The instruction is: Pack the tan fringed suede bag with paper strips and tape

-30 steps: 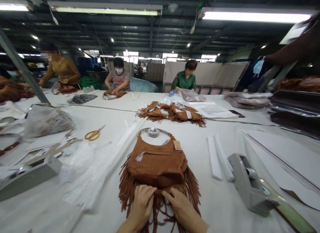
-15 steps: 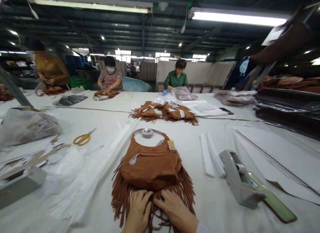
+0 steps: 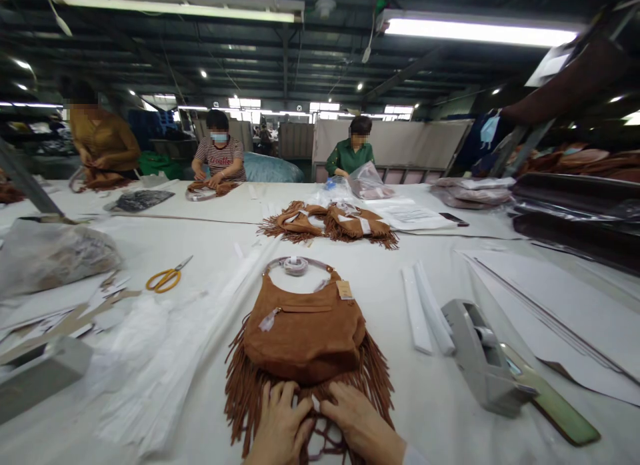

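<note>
Table (image 3: 385, 278): broad and white-covered, a seam running across it; loose white sheets (image 3: 145, 372) lie left of the middle.
Room: a dark, high ceiling (image 3: 240, 68) with tube lights (image 3: 480, 32); three people work along the table's far edge, in mustard (image 3: 107, 142), striped (image 3: 220, 157) and green (image 3: 350, 157) tops.
Left edge: scissors (image 3: 164, 280) with yellow handles, and nearer, a grey dispenser (image 3: 43, 378).
Right edge: another dispenser (image 3: 493, 378) inward from it, beside white strips (image 3: 417, 312).
Bag (image 3: 305, 332): by the middle of the near edge, strap toward the far edge; soft brown, suede-looking, a zip (image 3: 306, 309) across its front, a tag (image 3: 345, 290) at upper right, long fringe (image 3: 374, 365) spreading both sides.
Left hand (image 3: 281, 422): fingers bent on the fringe below the bag; I can't tell if they pinch it.
Right hand (image 3: 357, 418): just beside, fingers likewise bent, their grip hidden from me.
</note>
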`<state>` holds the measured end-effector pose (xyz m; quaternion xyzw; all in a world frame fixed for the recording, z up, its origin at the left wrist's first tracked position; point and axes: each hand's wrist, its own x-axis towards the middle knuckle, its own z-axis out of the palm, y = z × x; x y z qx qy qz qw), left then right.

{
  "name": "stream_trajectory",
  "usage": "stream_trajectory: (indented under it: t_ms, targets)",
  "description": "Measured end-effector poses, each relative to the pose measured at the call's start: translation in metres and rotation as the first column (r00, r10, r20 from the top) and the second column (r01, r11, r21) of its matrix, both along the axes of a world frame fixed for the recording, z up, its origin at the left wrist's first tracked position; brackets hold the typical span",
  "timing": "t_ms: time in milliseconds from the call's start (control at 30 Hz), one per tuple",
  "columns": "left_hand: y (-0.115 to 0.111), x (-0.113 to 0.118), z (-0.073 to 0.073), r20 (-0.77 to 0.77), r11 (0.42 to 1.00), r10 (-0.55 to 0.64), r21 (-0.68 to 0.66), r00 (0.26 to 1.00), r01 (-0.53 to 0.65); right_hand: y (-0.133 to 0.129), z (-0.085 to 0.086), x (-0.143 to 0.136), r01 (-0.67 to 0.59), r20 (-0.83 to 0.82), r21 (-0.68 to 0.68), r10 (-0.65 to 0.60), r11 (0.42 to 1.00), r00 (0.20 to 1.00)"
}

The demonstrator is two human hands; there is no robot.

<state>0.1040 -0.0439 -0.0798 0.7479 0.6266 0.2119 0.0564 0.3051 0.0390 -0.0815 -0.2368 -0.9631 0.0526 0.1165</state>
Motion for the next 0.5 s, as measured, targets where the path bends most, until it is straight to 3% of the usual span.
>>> stream_trajectory:
  t_ms: [267, 500]
  targets:
    - [0.000, -0.004, 0.006, 0.025, 0.998, -0.036, -0.042, 0.999, 0.037, -0.005, 0.009, 0.004, 0.074, -0.140, -0.234, -0.109, 0.969, 0.984]
    - [-0.008, -0.005, 0.003, -0.052, 1.000, 0.017, -0.021, 0.998, -0.019, 0.003, 0.008, -0.009, 0.072, -0.095, -0.203, -0.093, 0.977, 0.991]
